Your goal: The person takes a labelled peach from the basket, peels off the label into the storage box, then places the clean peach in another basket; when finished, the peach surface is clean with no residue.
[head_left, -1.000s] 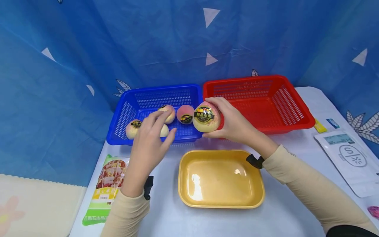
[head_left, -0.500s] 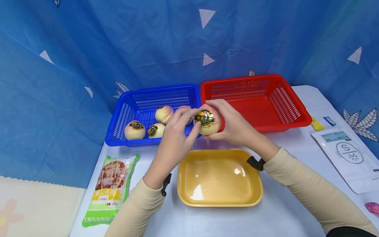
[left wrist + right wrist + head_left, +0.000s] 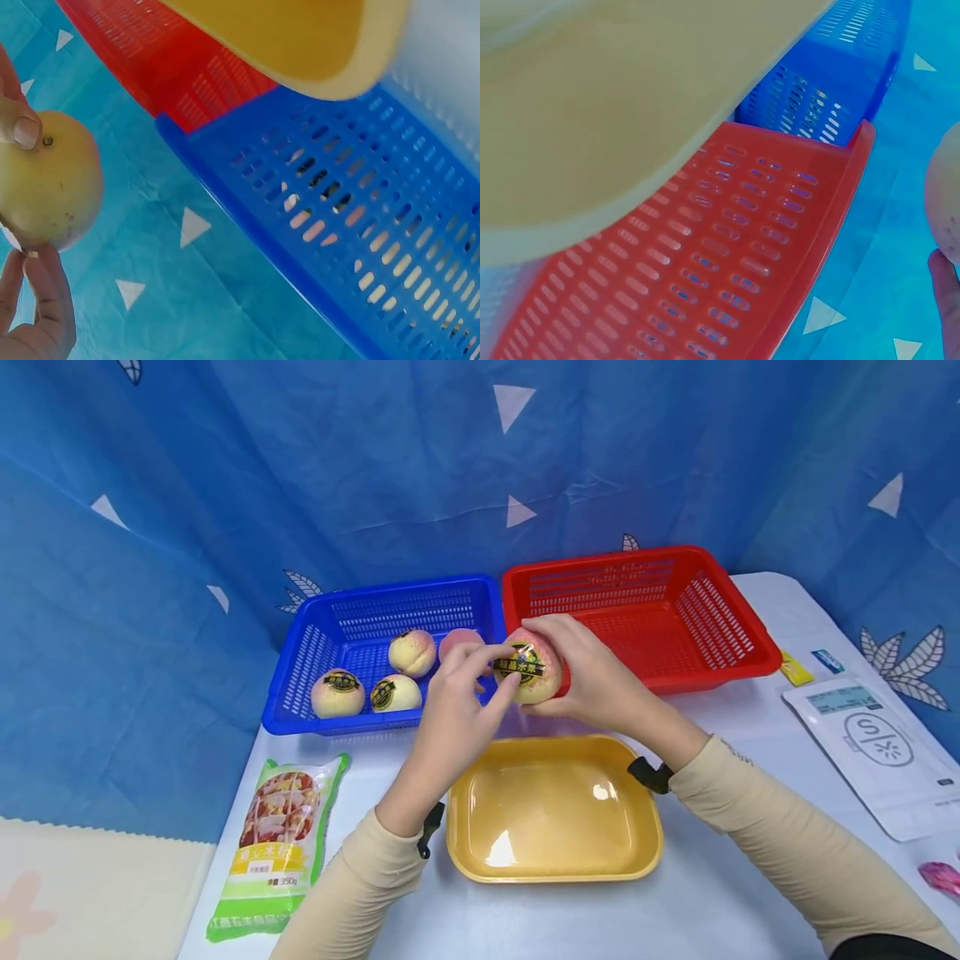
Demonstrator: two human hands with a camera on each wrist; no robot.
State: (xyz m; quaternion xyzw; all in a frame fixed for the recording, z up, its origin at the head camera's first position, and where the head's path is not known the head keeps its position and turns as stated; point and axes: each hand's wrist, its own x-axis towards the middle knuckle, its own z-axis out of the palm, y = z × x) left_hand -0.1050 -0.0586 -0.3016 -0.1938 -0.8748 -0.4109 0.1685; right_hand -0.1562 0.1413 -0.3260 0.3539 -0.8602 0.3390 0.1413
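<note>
In the head view, my right hand (image 3: 588, 672) grips a pink-and-yellow peach (image 3: 538, 675) from its right side, over the near rims of the two baskets. My left hand (image 3: 461, 714) holds the same peach at its left side, thumb and index finger at the end of its black printed label (image 3: 521, 667). Seen from the left wrist, the peach (image 3: 56, 180) sits between fingers above and below. Only part of the peach (image 3: 946, 191) shows in the right wrist view. Several more peaches lie in the blue basket (image 3: 288, 693), such as a labelled peach (image 3: 337, 695).
A red basket (image 3: 637, 652) adjoins the blue one on the right. Below the hands stands a yellow tray (image 3: 555, 810). A green food packet (image 3: 277, 843) lies at left; a white scale (image 3: 873, 735), a yellow sachet (image 3: 795, 668) and a blue sachet (image 3: 828, 661) are at right.
My left hand has moved right from above the blue basket to the peach's left side. My right hand keeps its grip on the peach, nearly still.
</note>
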